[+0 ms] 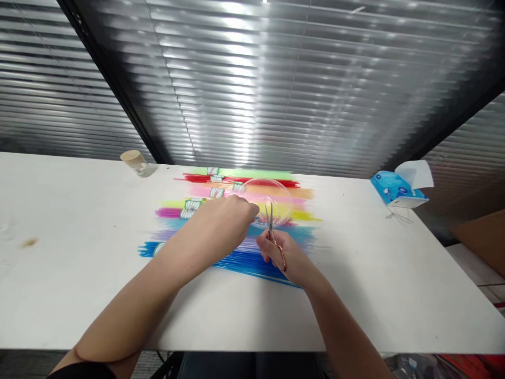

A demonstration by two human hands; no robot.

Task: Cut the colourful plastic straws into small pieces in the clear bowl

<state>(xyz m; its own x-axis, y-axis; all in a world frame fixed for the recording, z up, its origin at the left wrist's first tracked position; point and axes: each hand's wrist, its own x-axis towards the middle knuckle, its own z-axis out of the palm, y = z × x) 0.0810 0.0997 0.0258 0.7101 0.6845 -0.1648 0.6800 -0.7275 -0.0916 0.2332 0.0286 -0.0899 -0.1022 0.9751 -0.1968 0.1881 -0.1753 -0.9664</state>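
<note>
My right hand (282, 255) holds a pair of scissors (271, 231) with copper-coloured handles, its blades slightly apart and pointing away from me. My left hand (232, 216) is closed, fingertips pressed together at the near left rim of a clear round bowl (282, 192); what it pinches, if anything, is too small to make out. Small bits lie in the bowl. Under the bowl and both hands spread bundles of thin coloured sticks, with red ones (276, 182) towards the back and blue ones (244, 260) nearest me. Several bundles have paper bands (191, 207) near their left ends.
On the white table (79, 263), a small jar with a wooden lid (133, 157) leans in view at the back left. A blue tissue pack (390, 187) sits by the right edge. Window blinds (244, 79) rise behind the table, and a cardboard box (483, 239) is beyond its right side.
</note>
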